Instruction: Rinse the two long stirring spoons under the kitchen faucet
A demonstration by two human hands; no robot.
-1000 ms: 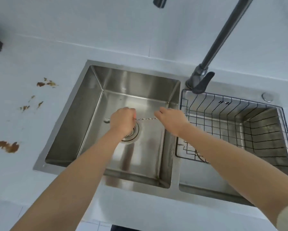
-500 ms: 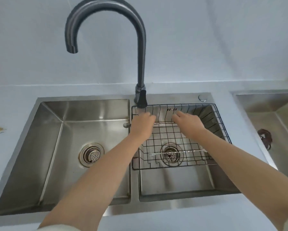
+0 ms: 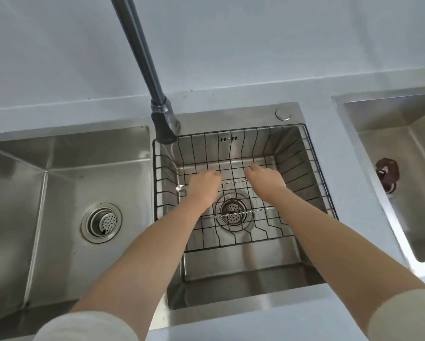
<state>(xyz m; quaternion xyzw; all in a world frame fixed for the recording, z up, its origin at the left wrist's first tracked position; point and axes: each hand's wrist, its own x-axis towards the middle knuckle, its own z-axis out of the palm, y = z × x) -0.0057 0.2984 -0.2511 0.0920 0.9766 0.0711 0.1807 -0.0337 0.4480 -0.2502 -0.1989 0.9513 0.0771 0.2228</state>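
As my left hand [image 3: 202, 184] and right hand [image 3: 265, 179] each grip an end of one spoon [image 3: 233, 181] low over the basket [image 3: 255, 128], the other spoon [image 3: 258, 210] lying by my wrists, I seem to be setting it down: lower flat, then release.

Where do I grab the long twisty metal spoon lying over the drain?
Pinch the long twisted silver spoon at mid-handle, coming straight down from above. It lies flat across the black wire basket, so fingertips can slip through the gaps beside its thin handle.
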